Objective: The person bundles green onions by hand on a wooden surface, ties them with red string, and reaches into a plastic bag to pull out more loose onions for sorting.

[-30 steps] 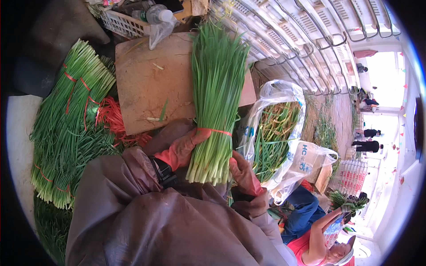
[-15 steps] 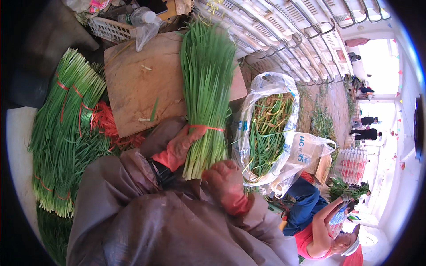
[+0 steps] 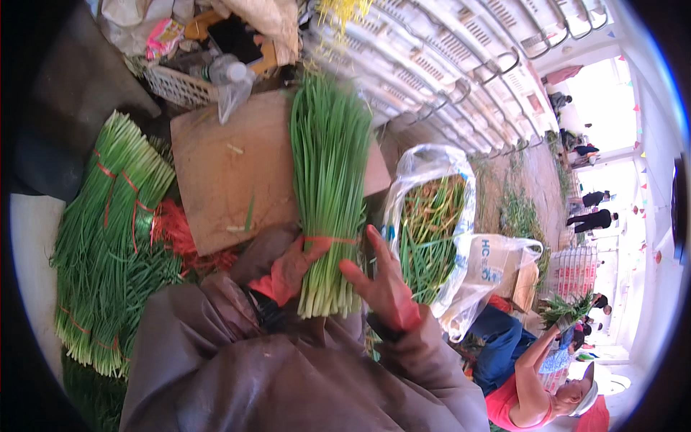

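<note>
An upright bundle of long green garlic chives (image 3: 327, 151) has a red tie round its lower part and pale cut ends toward me. My left hand (image 3: 288, 266), red and dirty, grips the bundle at the tie from the left. My right hand (image 3: 381, 281) is open beside its lower right, fingers spread, thumb near the stalks. Behind the bundle is a worn wooden board (image 3: 216, 173) with a few scraps. More tied chive bundles (image 3: 108, 266) lie at the left beside red plastic strands (image 3: 187, 230).
A clear plastic bag of trimmings (image 3: 432, 223) stands at the right. Stacked white crates (image 3: 475, 65) rise behind it. A cluttered basket (image 3: 180, 86) with a bottle is at the top left. A co-worker in red (image 3: 525, 396) sits close on the right; other people (image 3: 590, 219) are farther back.
My right hand went from the bundle's cut ends, fingers curled, to spread fingers higher at its right side. The view has shifted, so the board and bundles appear lower.
</note>
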A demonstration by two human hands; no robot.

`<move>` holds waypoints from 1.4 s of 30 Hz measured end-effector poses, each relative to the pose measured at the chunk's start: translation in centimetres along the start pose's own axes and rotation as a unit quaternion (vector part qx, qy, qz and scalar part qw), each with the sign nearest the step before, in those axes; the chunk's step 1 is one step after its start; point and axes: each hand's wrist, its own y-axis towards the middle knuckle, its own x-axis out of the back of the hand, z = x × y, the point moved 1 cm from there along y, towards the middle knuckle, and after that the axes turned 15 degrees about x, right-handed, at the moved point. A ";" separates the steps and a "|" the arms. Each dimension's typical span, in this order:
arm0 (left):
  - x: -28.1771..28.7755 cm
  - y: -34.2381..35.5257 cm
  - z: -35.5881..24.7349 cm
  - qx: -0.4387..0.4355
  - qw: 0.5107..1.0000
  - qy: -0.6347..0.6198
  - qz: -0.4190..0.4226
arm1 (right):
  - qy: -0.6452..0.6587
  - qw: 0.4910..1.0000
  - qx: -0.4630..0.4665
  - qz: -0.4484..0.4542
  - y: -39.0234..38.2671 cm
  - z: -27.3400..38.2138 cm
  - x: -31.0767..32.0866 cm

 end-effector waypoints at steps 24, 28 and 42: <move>-8.3 -6.8 -9.5 -0.209 0.946 0.246 -0.014 | 0.498 0.866 -0.043 0.006 2.1 3.3 1.9; -8.7 -8.6 -8.6 -0.246 0.933 0.264 -0.013 | 0.385 0.910 0.120 -0.094 9.0 6.9 7.5; -8.4 -18.0 -10.2 -0.389 0.906 0.157 -0.053 | -0.087 0.930 0.221 -0.280 12.6 8.3 13.8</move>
